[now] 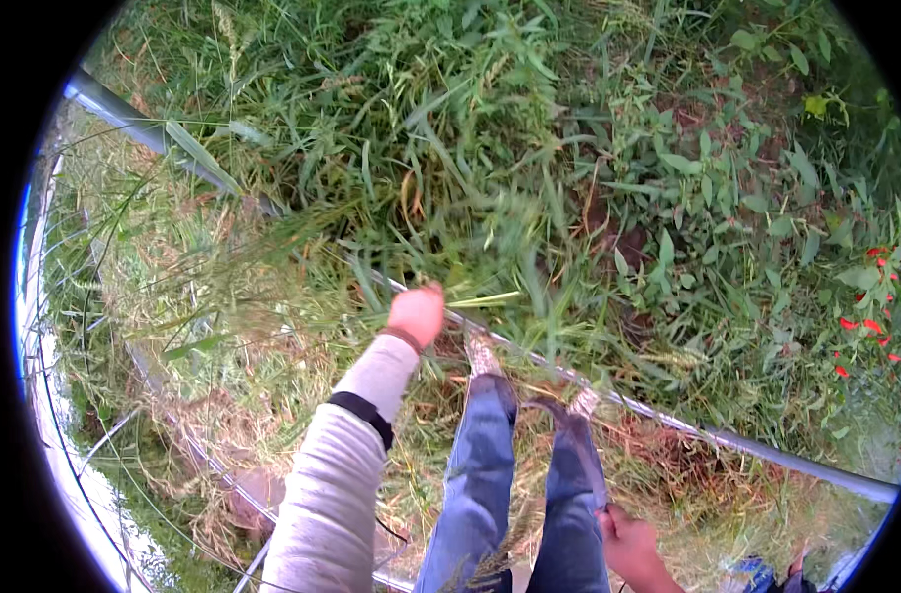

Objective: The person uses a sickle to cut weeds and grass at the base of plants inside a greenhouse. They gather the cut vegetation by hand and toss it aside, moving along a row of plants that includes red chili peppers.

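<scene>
My left hand (418, 314), its arm in a light long sleeve, grips a bunch of cut-looking grass stalks (487, 300). The stalk ends stick out to the right, and the blurred leafy part (272, 248) trails off to the left. Low on the right, my right hand (632, 545) is closed around the handle of a sickle (589, 463). Its blade passes in front of my right trouser leg and hooks left near the shoe. Dense green grass and weeds (450, 178) stand just beyond my feet.
A long metal pipe (754, 447) crosses the ground diagonally before my shoes (482, 356). A second thin pipe (217, 467) lies lower left, among thin wires. Broad-leaved weeds (687, 170) and red flowers (871, 326) grow at right. Dark and blue fabric (761, 574) shows bottom right.
</scene>
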Demonstrator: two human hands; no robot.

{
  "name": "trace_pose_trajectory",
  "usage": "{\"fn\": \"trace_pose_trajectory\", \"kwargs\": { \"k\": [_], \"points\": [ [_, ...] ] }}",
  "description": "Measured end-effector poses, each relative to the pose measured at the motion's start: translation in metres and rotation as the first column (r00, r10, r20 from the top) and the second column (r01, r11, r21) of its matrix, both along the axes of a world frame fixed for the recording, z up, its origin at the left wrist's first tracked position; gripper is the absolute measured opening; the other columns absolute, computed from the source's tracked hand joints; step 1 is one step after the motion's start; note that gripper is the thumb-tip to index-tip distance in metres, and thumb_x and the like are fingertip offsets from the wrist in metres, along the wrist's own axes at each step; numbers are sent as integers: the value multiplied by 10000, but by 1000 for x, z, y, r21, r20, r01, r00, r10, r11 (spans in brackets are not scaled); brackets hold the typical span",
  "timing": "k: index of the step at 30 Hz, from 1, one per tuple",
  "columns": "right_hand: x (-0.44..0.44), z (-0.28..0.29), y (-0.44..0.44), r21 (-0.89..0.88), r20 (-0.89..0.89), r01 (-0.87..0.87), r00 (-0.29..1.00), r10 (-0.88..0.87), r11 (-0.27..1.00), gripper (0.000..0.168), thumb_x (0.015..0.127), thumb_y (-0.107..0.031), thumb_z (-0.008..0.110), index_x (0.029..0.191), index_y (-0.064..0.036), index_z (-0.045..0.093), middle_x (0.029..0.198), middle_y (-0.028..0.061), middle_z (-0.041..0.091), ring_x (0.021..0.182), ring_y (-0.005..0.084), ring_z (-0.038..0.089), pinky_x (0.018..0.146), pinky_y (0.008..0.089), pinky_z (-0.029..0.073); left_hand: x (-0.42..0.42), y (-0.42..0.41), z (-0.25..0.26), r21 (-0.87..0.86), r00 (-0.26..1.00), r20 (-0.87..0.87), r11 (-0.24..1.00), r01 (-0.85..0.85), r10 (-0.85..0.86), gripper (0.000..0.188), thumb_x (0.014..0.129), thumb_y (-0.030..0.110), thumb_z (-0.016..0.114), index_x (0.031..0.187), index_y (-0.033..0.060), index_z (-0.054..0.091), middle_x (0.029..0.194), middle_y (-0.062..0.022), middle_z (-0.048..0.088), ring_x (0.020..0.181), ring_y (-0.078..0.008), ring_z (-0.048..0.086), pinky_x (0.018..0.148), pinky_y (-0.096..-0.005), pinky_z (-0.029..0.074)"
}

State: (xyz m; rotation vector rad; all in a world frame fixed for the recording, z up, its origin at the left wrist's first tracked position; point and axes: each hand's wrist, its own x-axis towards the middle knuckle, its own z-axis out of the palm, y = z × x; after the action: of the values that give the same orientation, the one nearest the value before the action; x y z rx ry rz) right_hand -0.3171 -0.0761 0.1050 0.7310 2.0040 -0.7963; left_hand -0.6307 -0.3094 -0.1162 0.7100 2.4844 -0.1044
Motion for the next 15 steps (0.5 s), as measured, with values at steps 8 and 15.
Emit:
{"fn": "trace_pose_trajectory", "kwargs": {
  "k": [8,15],
  "points": [
    [-170,-175,-35,-210,-388,-42,921,-44,977,216,876,-235,429,918,-65,555,775,193,590,738,376,571,633,458,448,13,19,10,-45,959,-122,967,251,-255,172,815,92,439,926,-13,519,705,-124,626,613,-267,625,518,-374,500],
    [-1,-30,42,-50,121,86,989,-80,995,167,871,-220,503,959,-115,599,723,161,604,650,329,593,580,367,459,-17,-28,19,9,989,-93,993,-118,118,296,762,38,495,1045,-39,451,666,-165,599,599,-320,598,523,-412,478]
  ]
}}
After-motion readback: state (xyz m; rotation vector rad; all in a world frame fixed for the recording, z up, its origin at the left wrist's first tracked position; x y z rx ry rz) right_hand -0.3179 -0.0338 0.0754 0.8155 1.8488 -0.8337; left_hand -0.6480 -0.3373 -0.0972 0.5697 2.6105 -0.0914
